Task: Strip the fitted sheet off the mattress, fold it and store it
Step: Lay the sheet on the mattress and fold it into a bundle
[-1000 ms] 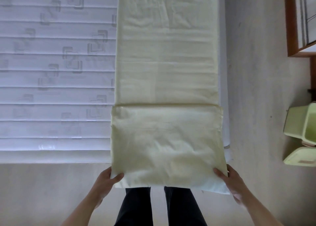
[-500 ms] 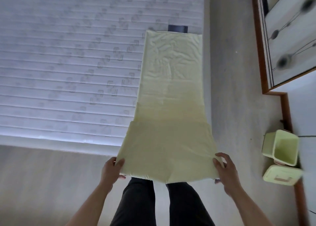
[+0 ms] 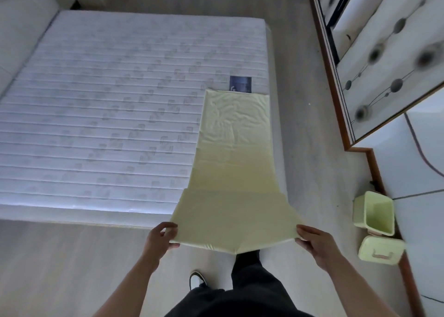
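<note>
At the bare mattress (image 3: 120, 115) foot, left hand (image 3: 159, 238) and right hand (image 3: 314, 243) each pinch a corner of the soft, seemingly light, folded fitted sheet (image 3: 230, 172).

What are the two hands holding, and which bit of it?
Both hold the folded yellow sheet by its near end: the left hand pinches the near left corner, the right hand the near right corner. The far end lies on the mattress.

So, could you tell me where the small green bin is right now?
In the head view, the green bin stands on the floor at the right, beside its lid.
</note>
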